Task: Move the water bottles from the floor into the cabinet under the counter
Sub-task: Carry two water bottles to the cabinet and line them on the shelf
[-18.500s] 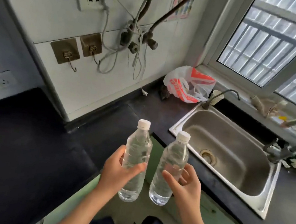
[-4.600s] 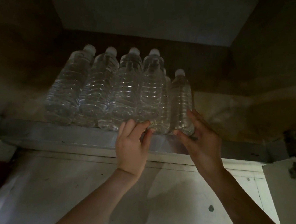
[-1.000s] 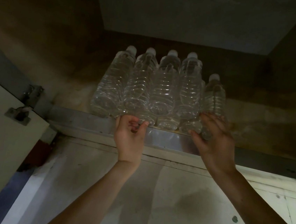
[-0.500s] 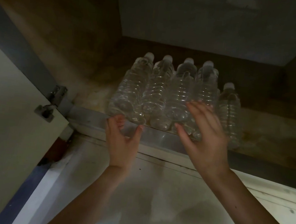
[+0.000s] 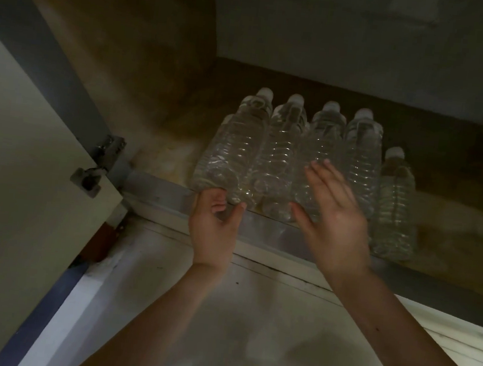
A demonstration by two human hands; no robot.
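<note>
Right hand has left the end bottle it steadied a second ago and now hovers flat, fingers straight and spread, before the water bottles. Left hand has slid to the leftmost base, fingers loosely curled, grip unclear. This load looks stowed. Clear, ribbed and white-capped, they stand upright, packed touching, just inside the cabinet sill, beside its open door.

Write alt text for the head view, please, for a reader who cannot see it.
Clear water bottles stand packed together in a dim cabinet. The left hand and right hand reach toward them, holding nothing; its door stands open at left.
</note>
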